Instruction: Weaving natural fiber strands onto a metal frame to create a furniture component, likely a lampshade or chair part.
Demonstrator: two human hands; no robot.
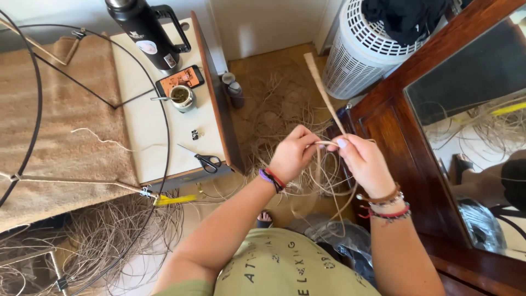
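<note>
My left hand [293, 153] and my right hand [361, 161] meet in front of me, both pinching one pale flat fibre strip [323, 90]. The strip sticks up and away from my fingers, towards the white basket, and its lower part loops down between my wrists. Both wrists carry bracelets. Under my hands a loose pile of tan fibres [279, 104] covers the floor.
A small table [148, 126] to the left holds a black flask [145, 30], a phone [179, 79], a cup [182, 97] and scissors [207, 161]. A large wire hoop frame [167, 137] rests over it. A white perforated basket [361, 49] and a dark wood mirror frame [394, 109] stand to the right.
</note>
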